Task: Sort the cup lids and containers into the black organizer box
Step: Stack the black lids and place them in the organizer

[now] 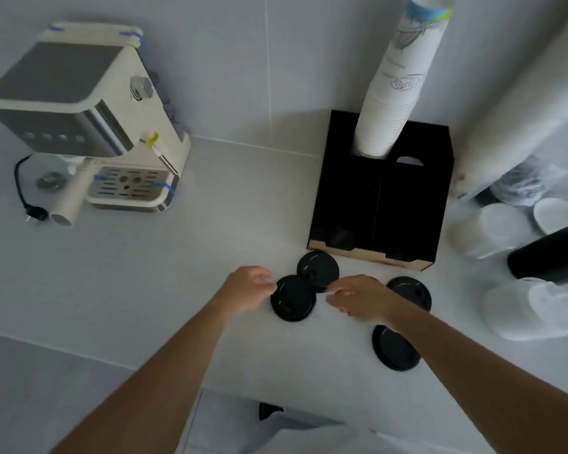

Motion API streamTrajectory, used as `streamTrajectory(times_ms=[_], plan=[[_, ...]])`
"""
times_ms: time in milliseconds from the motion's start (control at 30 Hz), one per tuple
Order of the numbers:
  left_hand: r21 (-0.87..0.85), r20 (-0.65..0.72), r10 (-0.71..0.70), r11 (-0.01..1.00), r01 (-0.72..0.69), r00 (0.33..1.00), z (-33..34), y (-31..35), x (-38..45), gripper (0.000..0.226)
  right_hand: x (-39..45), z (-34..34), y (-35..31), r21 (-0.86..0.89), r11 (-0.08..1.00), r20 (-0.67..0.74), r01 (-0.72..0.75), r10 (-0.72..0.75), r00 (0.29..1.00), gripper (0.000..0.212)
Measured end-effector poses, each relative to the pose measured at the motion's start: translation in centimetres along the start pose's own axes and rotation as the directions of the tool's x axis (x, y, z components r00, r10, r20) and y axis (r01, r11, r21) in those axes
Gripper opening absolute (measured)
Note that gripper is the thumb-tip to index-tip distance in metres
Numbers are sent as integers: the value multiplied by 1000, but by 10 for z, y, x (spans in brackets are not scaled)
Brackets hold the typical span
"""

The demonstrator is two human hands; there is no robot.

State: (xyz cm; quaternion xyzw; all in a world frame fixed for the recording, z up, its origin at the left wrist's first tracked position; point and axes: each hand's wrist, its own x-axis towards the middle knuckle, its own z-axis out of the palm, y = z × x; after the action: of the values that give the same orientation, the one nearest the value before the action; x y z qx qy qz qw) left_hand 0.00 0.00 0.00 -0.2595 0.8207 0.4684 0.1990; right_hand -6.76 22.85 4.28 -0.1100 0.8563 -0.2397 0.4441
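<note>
Lids: four round black plastic lids lie flat on the white table in front of the black organizer box [407, 204]; the nearest lid [292, 298] sits between my hands.
Left hand [246, 290]: my fingers curl narrowly at that lid's rim.
Right hand [361, 298]: half-curled, holding nothing I can see; it hides part of another lid [410, 291].
Box: matte, with a tall stack of white paper cups [397, 86] in its back slot; inside too dark to read.
Surroundings: cream coffee machine [79, 126] well left of the box; blurred translucent containers [528, 309] to its right.

Both bare forearms reach forward, left hand [246, 288] and right hand [361, 298] loosely curled.
</note>
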Motion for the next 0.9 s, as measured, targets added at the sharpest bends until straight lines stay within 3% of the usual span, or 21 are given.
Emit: streamTrajectory(times_ms=[133,233,300,400,667,900], plan=[[-23,-41,-33,999,32,999,13,1,-4,39,1,33,1,260,963,-32,-72,83,996,59],[17,-59,-29,999,30,998,19,0,-5,17,6,47,1,412,905,-46,-105,136,990,64],[52,-59,-28,998,31,998,21,0,-6,14,7,50,-2,476,872,-40,-116,153,987,53],[-11,-41,-26,1000,26,999,24,2,-6,11,1,52,-7,589,800,-5,-113,143,990,12],[-131,-128,67,988,-84,990,25,8,6,29,-10,39,-6,742,665,-50,-85,181,982,8],[-49,-171,145,987,-155,975,32,38,31,20,2,24,-5,880,465,-19,-101,247,969,2]])
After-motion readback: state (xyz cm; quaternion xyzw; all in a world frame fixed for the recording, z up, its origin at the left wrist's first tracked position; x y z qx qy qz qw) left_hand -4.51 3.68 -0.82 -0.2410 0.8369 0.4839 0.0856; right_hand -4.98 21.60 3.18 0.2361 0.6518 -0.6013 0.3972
